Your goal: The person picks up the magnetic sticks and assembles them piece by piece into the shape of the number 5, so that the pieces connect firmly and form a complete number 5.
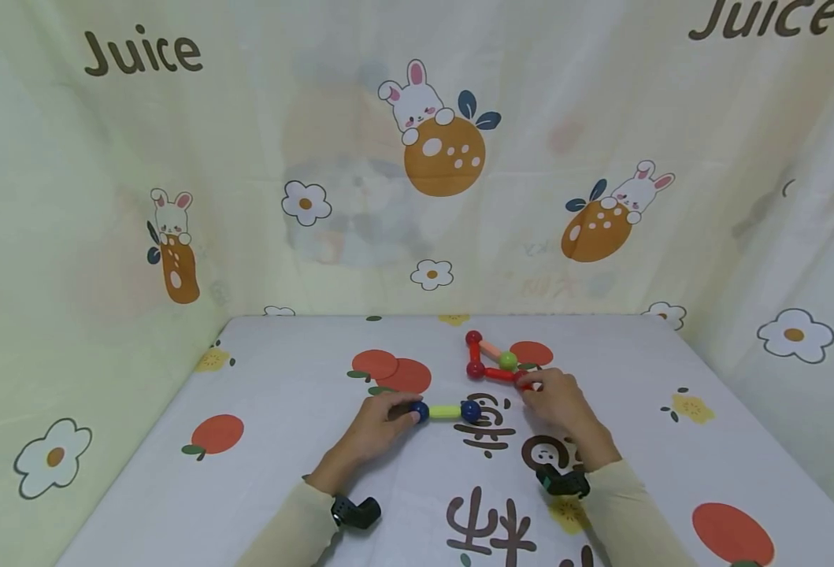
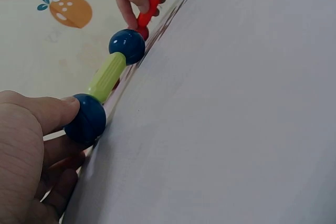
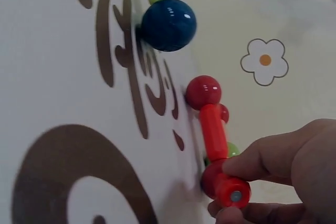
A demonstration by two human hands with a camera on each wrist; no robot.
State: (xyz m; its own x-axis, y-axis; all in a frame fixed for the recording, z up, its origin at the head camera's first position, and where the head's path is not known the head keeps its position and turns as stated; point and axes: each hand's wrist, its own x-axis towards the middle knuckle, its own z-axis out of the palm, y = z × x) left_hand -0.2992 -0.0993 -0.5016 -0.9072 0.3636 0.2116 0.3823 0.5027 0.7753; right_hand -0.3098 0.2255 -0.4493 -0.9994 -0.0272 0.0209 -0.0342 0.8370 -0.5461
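My left hand [image 1: 374, 429] pinches a blue ball [image 2: 85, 119] between thumb and fingers. From it a yellow-green rod [image 1: 445, 412] runs right to a second blue ball [image 1: 470, 410]. Farther back, my right hand [image 1: 561, 403] grips a short red rod [image 3: 234, 191] with a metal disc in its end. That rod meets a red ball [image 3: 212, 177] at the end of a joined shape. Another red rod [image 1: 498, 375] links this ball to a corner red ball [image 1: 476, 369]. Beyond are a third red ball [image 1: 474, 338], a salmon rod [image 1: 489, 350] and a green ball [image 1: 508, 361].
A white cloth printed with fruit and dark lettering covers the table [image 1: 303, 465]. Patterned curtains [image 1: 360, 236] with rabbits and flowers rise at the back and both sides. A dark camera [image 1: 356, 513] is strapped on the left wrist, another camera [image 1: 562, 479] on the right.
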